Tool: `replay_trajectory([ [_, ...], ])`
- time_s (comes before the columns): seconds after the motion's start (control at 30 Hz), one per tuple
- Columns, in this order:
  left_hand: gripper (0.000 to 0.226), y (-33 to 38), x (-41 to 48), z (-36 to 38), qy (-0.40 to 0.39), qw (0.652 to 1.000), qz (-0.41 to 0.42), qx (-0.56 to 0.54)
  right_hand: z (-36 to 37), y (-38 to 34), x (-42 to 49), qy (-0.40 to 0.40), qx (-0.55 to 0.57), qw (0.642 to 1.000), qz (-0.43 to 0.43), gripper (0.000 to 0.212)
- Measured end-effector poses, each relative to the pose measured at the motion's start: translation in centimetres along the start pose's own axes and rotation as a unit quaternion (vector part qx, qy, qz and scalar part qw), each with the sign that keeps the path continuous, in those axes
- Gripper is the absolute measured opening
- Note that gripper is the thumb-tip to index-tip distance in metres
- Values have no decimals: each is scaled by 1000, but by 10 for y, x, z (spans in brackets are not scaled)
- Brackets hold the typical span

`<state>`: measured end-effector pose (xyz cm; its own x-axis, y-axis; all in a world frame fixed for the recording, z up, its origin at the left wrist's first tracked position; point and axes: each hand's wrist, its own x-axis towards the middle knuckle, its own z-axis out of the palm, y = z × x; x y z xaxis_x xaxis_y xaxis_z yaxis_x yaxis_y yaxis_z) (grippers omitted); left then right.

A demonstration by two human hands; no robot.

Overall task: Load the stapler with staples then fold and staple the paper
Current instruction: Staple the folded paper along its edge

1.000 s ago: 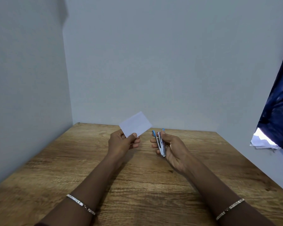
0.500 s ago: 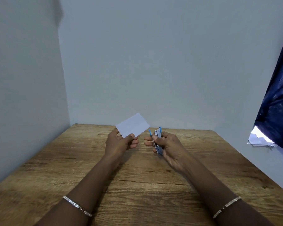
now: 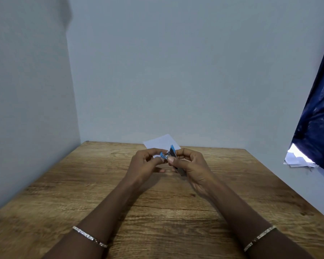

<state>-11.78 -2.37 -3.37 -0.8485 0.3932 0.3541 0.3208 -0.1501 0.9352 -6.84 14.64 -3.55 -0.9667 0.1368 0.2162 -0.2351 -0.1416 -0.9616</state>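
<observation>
My right hand (image 3: 193,165) grips a small blue and silver stapler (image 3: 173,156) above the wooden table (image 3: 82,184). Its jaws point left toward my left hand (image 3: 146,163). My left hand pinches a folded white paper (image 3: 160,142), whose upper part sticks up behind both hands. The lower edge of the paper lies at the stapler's mouth, between the two hands. My fingers hide where the paper meets the stapler. Both hands hover close together, nearly touching.
Pale walls close in the table on the left and at the back. At the right, a dark blue cloth (image 3: 318,118) hangs with some white papers (image 3: 297,158) beneath it, beyond the table's right edge.
My hands came together. The left hand brought the paper rightward to the stapler, and the right hand turned the stapler so its jaws face the paper.
</observation>
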Motion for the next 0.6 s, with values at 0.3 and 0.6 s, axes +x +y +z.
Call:
replay_trajectory([
  [0.3, 11, 6, -2, -1, 10, 997, 60, 48, -6, -2, -2, 1, -86, 996, -40, 31],
  [0.6, 9, 7, -4, -2, 10, 991, 89, 97, 0, -10, -9, -7, -106, 994, -38, 23],
])
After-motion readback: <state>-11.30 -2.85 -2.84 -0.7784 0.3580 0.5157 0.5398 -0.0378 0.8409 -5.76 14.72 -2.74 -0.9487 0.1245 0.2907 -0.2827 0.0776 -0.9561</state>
